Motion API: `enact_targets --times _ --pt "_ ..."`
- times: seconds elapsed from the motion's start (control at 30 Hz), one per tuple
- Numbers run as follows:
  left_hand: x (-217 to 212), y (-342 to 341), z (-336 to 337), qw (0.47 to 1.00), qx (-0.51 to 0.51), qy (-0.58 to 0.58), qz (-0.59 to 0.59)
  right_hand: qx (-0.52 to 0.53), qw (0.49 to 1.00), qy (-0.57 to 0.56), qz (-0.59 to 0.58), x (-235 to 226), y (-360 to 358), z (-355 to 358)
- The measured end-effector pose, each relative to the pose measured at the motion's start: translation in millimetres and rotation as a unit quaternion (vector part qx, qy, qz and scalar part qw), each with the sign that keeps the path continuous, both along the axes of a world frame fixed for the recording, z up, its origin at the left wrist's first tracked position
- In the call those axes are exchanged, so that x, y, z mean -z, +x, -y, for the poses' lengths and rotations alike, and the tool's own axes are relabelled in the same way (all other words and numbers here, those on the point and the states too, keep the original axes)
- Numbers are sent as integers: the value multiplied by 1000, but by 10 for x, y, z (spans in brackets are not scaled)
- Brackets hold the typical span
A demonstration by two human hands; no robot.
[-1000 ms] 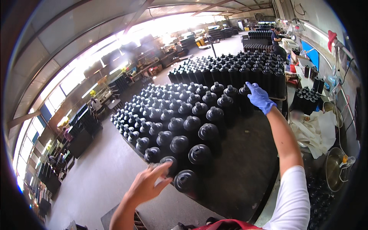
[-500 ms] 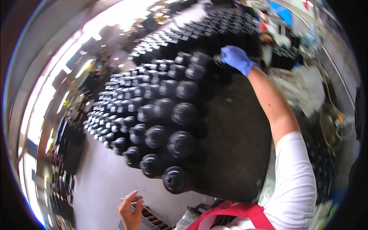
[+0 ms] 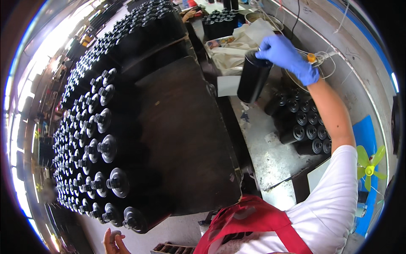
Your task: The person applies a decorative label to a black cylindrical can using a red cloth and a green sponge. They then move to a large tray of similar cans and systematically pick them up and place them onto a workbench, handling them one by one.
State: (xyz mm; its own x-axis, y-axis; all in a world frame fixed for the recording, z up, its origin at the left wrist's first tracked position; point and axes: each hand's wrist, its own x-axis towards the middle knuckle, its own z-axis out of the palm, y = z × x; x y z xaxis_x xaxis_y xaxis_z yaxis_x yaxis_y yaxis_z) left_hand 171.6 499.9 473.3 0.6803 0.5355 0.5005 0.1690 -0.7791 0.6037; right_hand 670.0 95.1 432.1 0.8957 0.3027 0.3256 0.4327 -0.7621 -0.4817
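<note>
Below the gloved right hand (image 3: 287, 57) gripping the black cylinder (image 3: 253, 77), bare metal bench (image 3: 266, 144) lies open; stacked cylinders (image 3: 302, 127) crowd rightward.

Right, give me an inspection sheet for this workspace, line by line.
Surface: dark board, bare in the middle; stained metal bench to its right.
Job's things: black cylinder held upright; rows of black cylinders on the board's left; more lying on the bench.
Clutter: crumpled cloth bags, paper sheet.
Hands: right hand, blue-gloved, grips the cylinder's top; left hand, bare, holds a small piece.
Cables: white cords by the wall.
Surroundings: green fan, factory hall.
</note>
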Motion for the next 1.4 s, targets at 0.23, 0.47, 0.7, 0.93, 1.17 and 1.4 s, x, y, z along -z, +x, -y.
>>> enact_targets --times 0.23,0.47,0.7,0.93,1.17,1.4 --pt "-121 114 213 999 -34 13 5 146 989 -12 25 1465 493 982" --pt "-295 238 551 991 -101 58 -59 195 977 -84 39 2605 1077 1552" --pt "-313 452 731 980 -140 86 -110 269 945 -151 -110 3326 1168 1921" --pt "-172 403 391 967 -165 134 -140 115 980 -157 -35 3713 1389 2418" --pt "-300 353 272 979 -105 113 -130 -45 981 -147 -115 2252 997 1210" --pt "-289 146 -126 969 24 63 -237 -504 833 108 -199 -526 -992 -1544"
